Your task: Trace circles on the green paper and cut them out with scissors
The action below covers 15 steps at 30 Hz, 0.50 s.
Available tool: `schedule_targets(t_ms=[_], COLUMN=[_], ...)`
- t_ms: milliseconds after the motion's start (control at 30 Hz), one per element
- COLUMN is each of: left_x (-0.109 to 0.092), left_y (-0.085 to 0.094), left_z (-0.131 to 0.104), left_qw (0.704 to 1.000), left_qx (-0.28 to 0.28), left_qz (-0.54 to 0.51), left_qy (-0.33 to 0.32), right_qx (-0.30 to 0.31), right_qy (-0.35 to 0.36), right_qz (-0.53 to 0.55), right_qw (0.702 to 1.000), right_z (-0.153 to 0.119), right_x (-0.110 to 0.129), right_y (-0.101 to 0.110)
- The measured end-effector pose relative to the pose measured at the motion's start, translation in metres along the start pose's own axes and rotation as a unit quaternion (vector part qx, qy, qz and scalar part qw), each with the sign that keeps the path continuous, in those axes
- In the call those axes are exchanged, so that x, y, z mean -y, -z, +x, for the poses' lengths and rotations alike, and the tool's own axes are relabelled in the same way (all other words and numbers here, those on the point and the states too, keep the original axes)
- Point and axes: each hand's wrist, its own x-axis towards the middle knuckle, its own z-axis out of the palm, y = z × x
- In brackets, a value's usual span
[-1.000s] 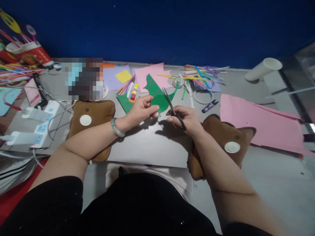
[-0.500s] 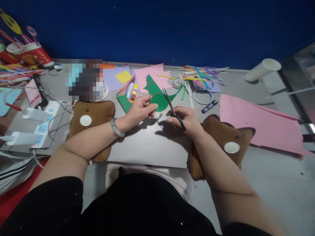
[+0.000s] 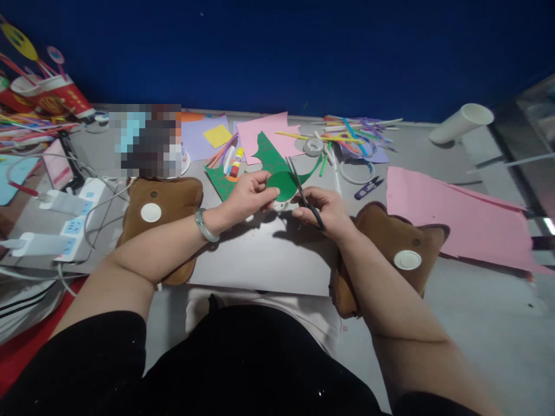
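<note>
Between the thumb and fingers of my left hand (image 3: 252, 195) is a rounded piece of green paper (image 3: 284, 186). My right hand (image 3: 324, 209) is closed around the black handles of a pair of scissors (image 3: 300, 188), whose blades point up and away at the green paper's right edge. A thin green strip (image 3: 313, 171) curves off to the right behind the blades. Beyond the left hand lie a patterned green scrap (image 3: 267, 153), another green scrap (image 3: 219, 182) and a glue stick (image 3: 236, 162).
Brown cushions (image 3: 162, 193) (image 3: 390, 248) lie under both forearms. Pink sheets (image 3: 451, 216), tape rolls (image 3: 313, 145), small snips (image 3: 368, 188) and coloured sticks (image 3: 347, 137) are spread around. A power strip (image 3: 82, 225) with cables stands at the left, a white tube (image 3: 462, 123) at the right.
The rounded green paper and my left hand have shifted slightly right and nearer to me. The scissors have tilted a little, and the green strip hangs lower to the right.
</note>
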Motion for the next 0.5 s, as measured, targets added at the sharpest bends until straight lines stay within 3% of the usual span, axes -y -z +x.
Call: schedule_targets(t_ms=[500], left_x=[-0.0011], left_y=[0.002], left_z=[0.0002], left_qw=[1.0], left_qx=[-0.006], left_qz=[0.012], left_qy=[-0.007], right_qx=[0.003], right_qy=[0.017], right_qz=[-0.007], right_qw=[1.0], right_z=[-0.001], right_x=[-0.0001], right_y=[0.0016])
